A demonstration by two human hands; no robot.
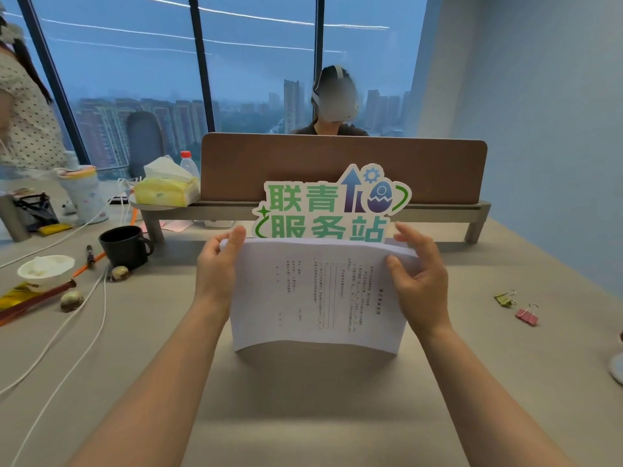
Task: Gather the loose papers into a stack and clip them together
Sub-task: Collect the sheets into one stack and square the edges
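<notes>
A person's two bare forearms reach forward over a pale grey desk (337,416), holding a stack of white papers (320,294) upright on its lower edge near the desk's middle. The sheets carry printed text turned sideways, and the bottom edge bows slightly where it meets the desk.

The left hand (215,267) grips the stack's upper left corner, thumb in front on the top edge and the other fingers wrapped behind the sheets. The right hand (421,281) holds the upper right side, with its thumb pressed on the front of the paper and its fingers spread loosely, curving over and behind the top right corner.

Just behind the papers stands a cut-out sign (332,203) with green characters, an arrow, a gear and an egg shape. Behind it runs a brown desk divider (344,163), and beyond that sits another person wearing a headset, in front of tall windows showing city buildings.

On the desk well to the right of the stack lie two binder clips close together: a green binder clip (504,298) farther away and a pink binder clip (527,315) nearer.

To the left are a black mug (124,247), a white bowl (45,269), two walnuts, an orange pencil, white cables (67,338) trailing toward the near edge, a yellow tissue pack (167,192) and a bottle with a red cap. A second person in a dotted top stands at the far left.
</notes>
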